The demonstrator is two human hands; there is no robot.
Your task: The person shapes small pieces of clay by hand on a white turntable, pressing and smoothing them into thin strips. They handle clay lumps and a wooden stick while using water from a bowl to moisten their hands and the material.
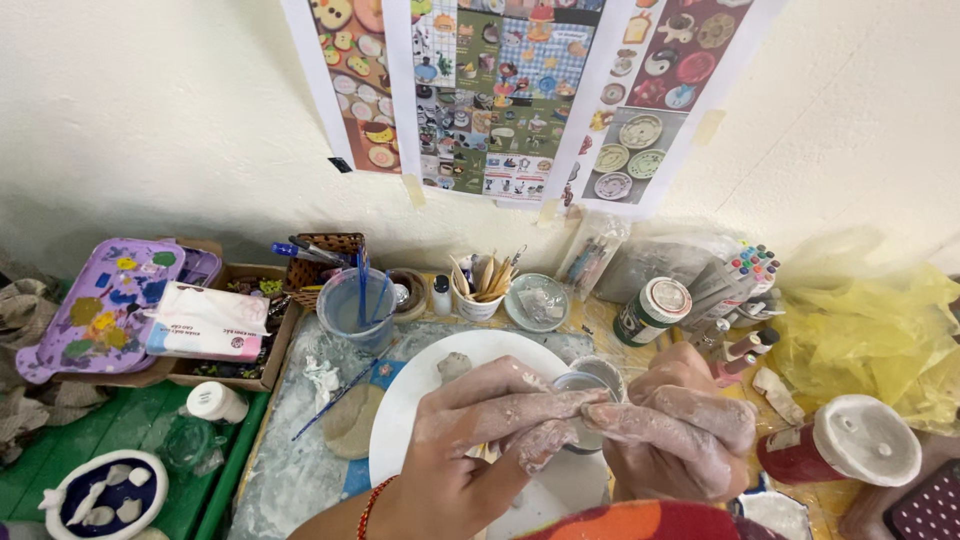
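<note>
Meeting over a white disc (420, 400), two clay-smeared hands pinch one small round cup (588, 385) between them. The left hand (480, 440) curls its fingers against the cup's near side, with one red cord at its wrist; the right hand (680, 430) lays its fingers (640, 420) across from the other side, so both are closed on the cup. What lies inside the cup cannot be told.

Just left of the left hand lie one flat clay piece (352, 425) and one thin blue brush (335, 400); just beyond its fingers sits one small clay lump (455, 365) on the disc. Right of the right hand stands one red can (845, 445) with a white lid.

Beyond the hands stand one blue water tub (355, 305), one white pot of wooden sticks (478, 290), one shallow bowl (537, 302) and one green jar (652, 310). Beyond the right hand, one bundle of markers (745, 275) leans near one yellow plastic bag (870, 320).

Far left of the left hand lie one purple palette (95, 305), one wipes pack (205, 320) and one blue dish (105, 495).

On the wall beyond everything hang three photo sheets (520, 90).
</note>
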